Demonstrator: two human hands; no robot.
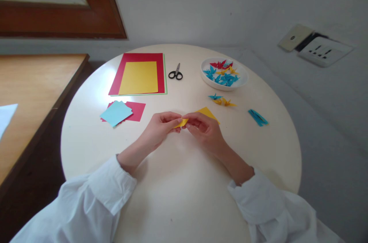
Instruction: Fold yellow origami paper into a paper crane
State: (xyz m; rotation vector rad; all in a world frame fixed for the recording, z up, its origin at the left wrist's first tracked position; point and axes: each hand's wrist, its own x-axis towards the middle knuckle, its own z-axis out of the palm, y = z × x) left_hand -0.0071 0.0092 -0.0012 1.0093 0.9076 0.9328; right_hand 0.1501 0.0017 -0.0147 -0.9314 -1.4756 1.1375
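Note:
Above the middle of the table, a small folded piece of yellow paper (181, 123) is pinched between my two hands. My left hand (162, 128) grips it from the left with thumb and fingers. On the other side, my right hand (205, 130) has its fingertips closed on the right end of the same piece. Parts of the paper are hidden by the fingers. Behind my right hand lies a flat yellow sheet (209, 114), partly covered by that hand.
A white dish (204, 81) of folded paper cranes stands at the back right, with several loose cranes (227, 102) before it. Scissors (176, 74) lie beside stacked large sheets (138, 78). Small paper squares (116, 113) are at left, blue strips (258, 117) at right. The round table (178, 197) adjoins the wall.

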